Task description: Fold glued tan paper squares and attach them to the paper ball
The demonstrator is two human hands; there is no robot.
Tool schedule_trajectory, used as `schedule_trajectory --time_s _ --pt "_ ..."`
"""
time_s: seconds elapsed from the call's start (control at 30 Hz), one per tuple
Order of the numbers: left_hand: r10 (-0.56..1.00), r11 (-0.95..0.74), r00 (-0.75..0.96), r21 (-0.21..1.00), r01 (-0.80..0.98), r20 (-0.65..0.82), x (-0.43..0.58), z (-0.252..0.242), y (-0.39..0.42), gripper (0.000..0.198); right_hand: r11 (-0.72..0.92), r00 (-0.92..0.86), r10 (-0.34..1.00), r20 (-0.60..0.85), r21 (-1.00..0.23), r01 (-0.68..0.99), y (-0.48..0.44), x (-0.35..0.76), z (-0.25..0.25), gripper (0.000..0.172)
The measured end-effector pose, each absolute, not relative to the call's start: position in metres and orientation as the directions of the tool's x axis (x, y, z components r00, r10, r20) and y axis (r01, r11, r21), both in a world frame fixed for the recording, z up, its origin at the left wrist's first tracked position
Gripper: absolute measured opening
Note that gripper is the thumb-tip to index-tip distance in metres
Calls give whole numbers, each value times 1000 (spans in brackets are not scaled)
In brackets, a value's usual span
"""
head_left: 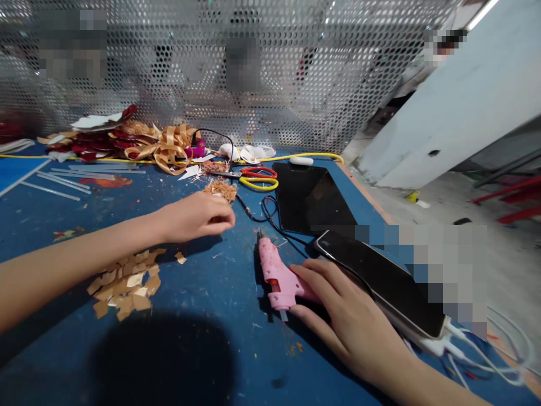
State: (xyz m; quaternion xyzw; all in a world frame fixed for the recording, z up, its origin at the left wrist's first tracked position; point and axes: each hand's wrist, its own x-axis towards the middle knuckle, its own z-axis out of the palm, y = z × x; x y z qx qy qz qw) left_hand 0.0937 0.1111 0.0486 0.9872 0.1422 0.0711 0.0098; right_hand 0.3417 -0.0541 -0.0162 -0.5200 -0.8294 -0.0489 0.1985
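My right hand (pixel 342 316) lies over the handle of a pink glue gun (pixel 276 273) that rests on the blue table (pixel 203 349), fingers curled round the grip. My left hand (pixel 198 216) reaches across the table toward a small heap of tan shreds (pixel 221 189), its fingertips pinched together; what they hold, if anything, is too small to see. A pile of cut gold ribbon squares (pixel 124 282) sits under my left forearm.
Two dark phones (pixel 310 197) (pixel 380 276) lie right of the glue gun, with white cables (pixel 477 355) at the table's edge. Red-and-yellow scissors (pixel 256 176), gold ribbon loops (pixel 171 146), red pieces (pixel 101 141) and clear glue sticks (pixel 63 180) lie before a perforated metal screen (pixel 270 73).
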Motion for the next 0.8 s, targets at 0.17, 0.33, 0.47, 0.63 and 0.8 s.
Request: schedule_trajectory --time_s 0.17,0.33,0.47,0.63,0.8 --pt "295 -921 952 289 261 83 61 39 91 17 444 -370 852 370 -137 885 -54 342 -17 44" --pt "247 -963 967 131 237 65 61 20 88 14 443 -373 847 379 -112 890 -55 341 -18 44" --pt "196 -981 980 8 195 37 63 20 87 17 456 -392 831 395 -81 886 -55 340 -18 44" --pt "144 -988 989 -56 145 26 62 20 85 21 450 -392 832 392 -64 891 -54 339 -18 45" --pt "284 -957 957 81 278 64 70 14 84 20 458 -400 825 399 -57 887 -54 339 -17 44"
